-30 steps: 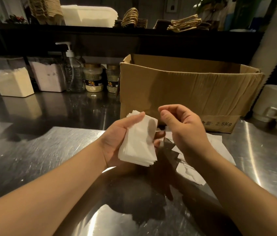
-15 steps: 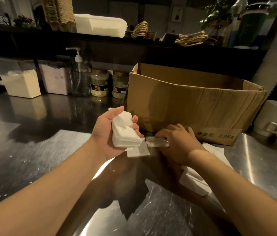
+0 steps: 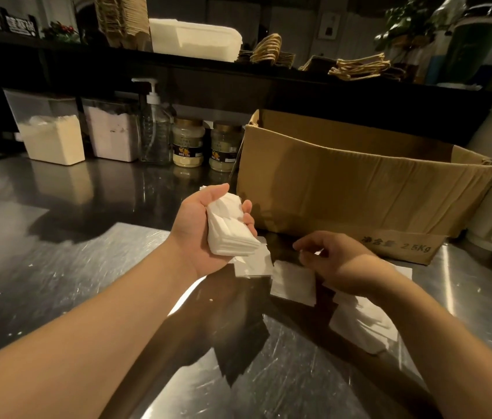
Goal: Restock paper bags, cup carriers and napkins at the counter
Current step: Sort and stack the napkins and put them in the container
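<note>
Frame centre: left hand (image 3: 208, 228) grasps napkin stack (image 3: 228, 229) above steel counter (image 3: 57, 267) | lower right: right hand (image 3: 337, 261), fingers loosely curled, grip unclear, over loose napkins (image 3: 293, 282) | judged early: gathering underway, restocking left.

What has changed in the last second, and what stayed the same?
The right hand went down from beside the stack to the loose napkins on the counter, fingers reaching for one. The left hand still grips the napkin stack; the box has not moved.
</note>
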Demonstrator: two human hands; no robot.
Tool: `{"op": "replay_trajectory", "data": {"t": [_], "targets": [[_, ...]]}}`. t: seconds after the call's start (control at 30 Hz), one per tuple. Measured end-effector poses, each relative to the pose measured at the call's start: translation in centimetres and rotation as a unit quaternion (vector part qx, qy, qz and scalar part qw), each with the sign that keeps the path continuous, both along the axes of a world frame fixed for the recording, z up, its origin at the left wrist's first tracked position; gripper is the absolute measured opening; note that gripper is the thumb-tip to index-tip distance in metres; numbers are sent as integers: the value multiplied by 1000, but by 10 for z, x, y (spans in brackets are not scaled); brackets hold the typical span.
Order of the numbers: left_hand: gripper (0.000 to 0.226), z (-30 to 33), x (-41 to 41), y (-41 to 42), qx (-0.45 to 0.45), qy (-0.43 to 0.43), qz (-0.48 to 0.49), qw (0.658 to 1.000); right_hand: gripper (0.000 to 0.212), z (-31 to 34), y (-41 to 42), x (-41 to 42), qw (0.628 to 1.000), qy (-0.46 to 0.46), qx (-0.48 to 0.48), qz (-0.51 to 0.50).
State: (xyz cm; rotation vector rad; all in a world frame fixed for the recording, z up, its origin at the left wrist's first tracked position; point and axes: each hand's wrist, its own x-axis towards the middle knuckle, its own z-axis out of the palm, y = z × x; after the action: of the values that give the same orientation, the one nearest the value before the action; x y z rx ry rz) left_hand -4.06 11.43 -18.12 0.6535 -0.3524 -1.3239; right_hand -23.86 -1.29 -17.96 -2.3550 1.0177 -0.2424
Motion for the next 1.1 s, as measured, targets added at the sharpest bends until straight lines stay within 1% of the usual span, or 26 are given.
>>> {"op": "replay_trajectory", "data": {"t": [0.03,0.13,0.17,0.23,0.27,0.33,0.43,0.53,0.67,0.73,0.87,0.97,1.1], "targets": [[51,0,0,-1,2,-1,3,1000,27,0,-1,-2,1000,17,-14,22],[50,0,-1,-2,5,-4,13,1000,56,4,2,-8,992,72,-1,108],[50,-1,-1,-2,8,-7,15,1000,62,4,4,-7,988,95,-20,120],[48,-2,-2,-3,15,-15,14,1000,66,2,6,-3,982,124,-83,116],[47,-3,-3,-3,18,-16,14,1000,66,0,7,-1,981,123,-101,111],[46,-4,-3,-4,21,-17,15,1000,66,-5,6,1,983,105,-104,106],[50,-4,-2,-5,23,-21,16,999,63,-7,5,2,984,103,-109,101],[57,-5,-2,-5,26,-25,17,999,58,-6,5,5,986,98,-101,85],[55,-5,-4,-6,35,-32,19,999,46,-7,2,5,987,83,-119,75],[55,-5,-4,-6,35,-33,19,999,44,-8,1,3,988,69,-124,68],[52,-5,-4,-5,38,-35,23,998,38,-10,-2,1,990,55,-122,39],[53,-5,-4,-5,36,-32,21,999,30,-10,-5,1,995,13,-95,25],[54,-4,-4,-5,30,-29,21,999,29,-14,-9,1,997,-2,-70,21]]}}
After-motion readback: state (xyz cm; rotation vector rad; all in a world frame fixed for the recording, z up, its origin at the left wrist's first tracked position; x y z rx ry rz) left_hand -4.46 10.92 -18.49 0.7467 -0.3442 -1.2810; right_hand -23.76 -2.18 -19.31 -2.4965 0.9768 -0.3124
